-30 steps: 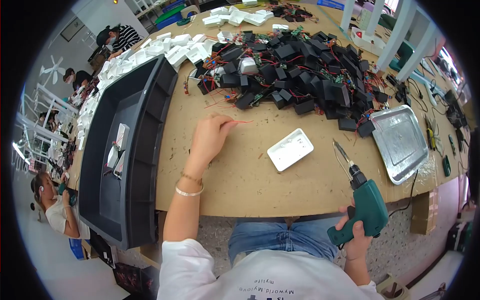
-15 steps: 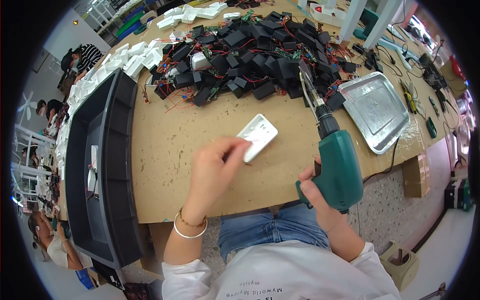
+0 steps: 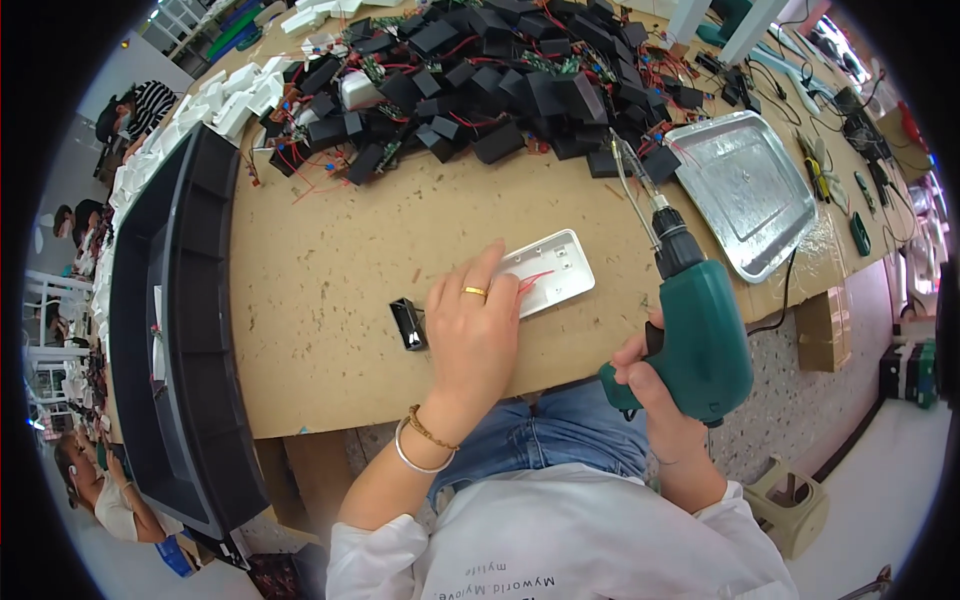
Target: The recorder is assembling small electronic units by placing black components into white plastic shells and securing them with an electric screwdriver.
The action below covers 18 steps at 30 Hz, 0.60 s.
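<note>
My left hand (image 3: 474, 318) is over one end of a white plastic case half (image 3: 562, 275) lying hollow side up on the table. Its fingers are curled down and hide that end and whatever is under them. Thin red wires (image 3: 536, 282) run from beneath the fingertips into the case. Just left of this hand, a small black open-topped box (image 3: 407, 325) lies on the table. My right hand (image 3: 648, 375) grips a green power screwdriver (image 3: 702, 330) by its handle, with the thumb and fingers wrapped round it. Its tip points away from me, apart from the case.
A heap of black boxes (image 3: 480, 90) with wires and circuit boards fills the far side. White cases (image 3: 235, 97) are piled at far left. A deep black crate (image 3: 185, 330) stands left, a metal tray (image 3: 745, 200) right. Pliers (image 3: 817, 170) and cables lie beyond the tray.
The black box and red wires now show by my left hand and the case. The case lies turned, its far end more to the right. My right hand keeps holding the screwdriver.
</note>
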Each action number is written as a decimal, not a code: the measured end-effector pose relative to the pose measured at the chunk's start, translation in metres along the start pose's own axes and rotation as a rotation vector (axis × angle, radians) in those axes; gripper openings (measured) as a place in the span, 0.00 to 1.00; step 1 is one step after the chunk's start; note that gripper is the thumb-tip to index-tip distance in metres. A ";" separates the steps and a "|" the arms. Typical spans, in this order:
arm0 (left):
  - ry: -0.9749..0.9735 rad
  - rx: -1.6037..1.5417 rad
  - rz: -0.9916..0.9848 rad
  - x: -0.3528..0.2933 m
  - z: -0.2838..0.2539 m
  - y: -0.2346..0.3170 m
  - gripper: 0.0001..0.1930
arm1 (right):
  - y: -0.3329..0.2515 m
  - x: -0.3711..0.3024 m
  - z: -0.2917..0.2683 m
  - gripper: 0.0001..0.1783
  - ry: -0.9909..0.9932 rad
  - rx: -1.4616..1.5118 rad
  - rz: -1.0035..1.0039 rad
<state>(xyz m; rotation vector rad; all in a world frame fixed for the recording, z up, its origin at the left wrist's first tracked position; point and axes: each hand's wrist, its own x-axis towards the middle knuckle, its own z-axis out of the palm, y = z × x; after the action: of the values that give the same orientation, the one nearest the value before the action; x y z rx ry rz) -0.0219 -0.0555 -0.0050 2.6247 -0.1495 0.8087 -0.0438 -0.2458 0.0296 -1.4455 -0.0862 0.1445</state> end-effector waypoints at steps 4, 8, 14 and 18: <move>-0.015 0.015 0.142 0.001 0.000 -0.005 0.06 | 0.004 -0.008 -0.011 0.27 0.027 -0.080 -0.100; -0.004 0.118 0.247 0.003 -0.006 0.007 0.06 | 0.005 -0.012 -0.018 0.27 0.092 -0.087 -0.070; -0.201 -0.102 0.195 0.015 -0.004 0.012 0.07 | 0.006 -0.017 -0.023 0.27 0.096 -0.076 -0.040; -0.186 -0.175 0.082 0.005 0.011 0.018 0.07 | 0.007 -0.021 -0.026 0.28 0.095 -0.037 -0.043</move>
<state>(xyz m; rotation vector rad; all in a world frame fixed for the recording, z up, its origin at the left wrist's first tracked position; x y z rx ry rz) -0.0159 -0.0763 -0.0044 2.5364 -0.3637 0.5491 -0.0606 -0.2736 0.0197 -1.4844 -0.0422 0.0391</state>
